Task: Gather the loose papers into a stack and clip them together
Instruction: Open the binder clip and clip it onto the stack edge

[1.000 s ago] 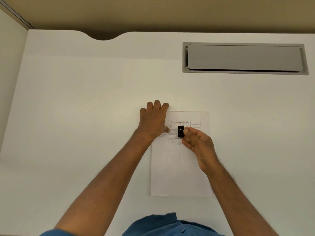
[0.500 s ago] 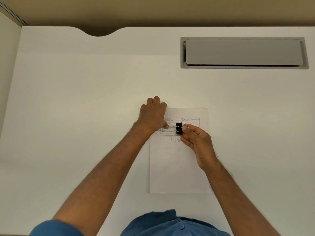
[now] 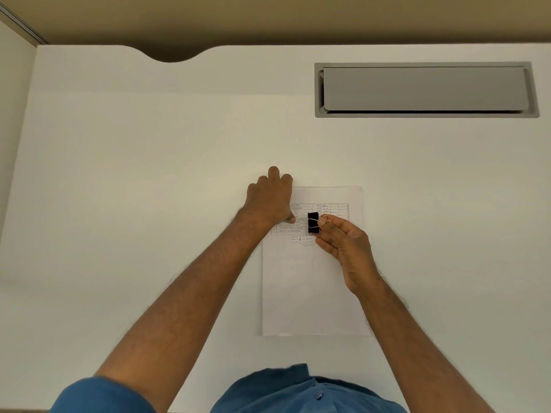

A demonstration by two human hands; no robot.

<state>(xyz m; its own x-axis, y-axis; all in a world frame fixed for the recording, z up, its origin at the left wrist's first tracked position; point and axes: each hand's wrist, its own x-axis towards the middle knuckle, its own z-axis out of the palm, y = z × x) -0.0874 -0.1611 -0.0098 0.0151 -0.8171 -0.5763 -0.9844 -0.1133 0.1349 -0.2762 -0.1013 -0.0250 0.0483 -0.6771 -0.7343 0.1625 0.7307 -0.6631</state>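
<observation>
Nearest the camera, at 6 o'clock, a blue shirt (image 3: 304, 391) fills the bottom edge, with a blue sleeve (image 3: 98, 396) at 7 o'clock. Both bare forearms reach forward over the white counter (image 3: 119, 204). Between them the papers (image 3: 310, 293) lie flat in one squared stack, long side running toward 12 o'clock, with a printed table and some handwriting in the far half. The right hand (image 3: 346, 245) hovers over the stack's right side, its thumb and forefinger pinched on the wire handles of a black binder clip (image 3: 313, 222), which sits above the printed table, near the middle of the sheet's width. The left hand (image 3: 269, 198) rests palm down across the stack's far left corner, fingers spread flat and gripping nothing, tips on the counter beyond the paper. Farther out, at 1 o'clock, a grey recessed hatch (image 3: 426, 89) sits in the counter. A curved notch (image 3: 171, 56) cuts the far edge at 11 o'clock.
</observation>
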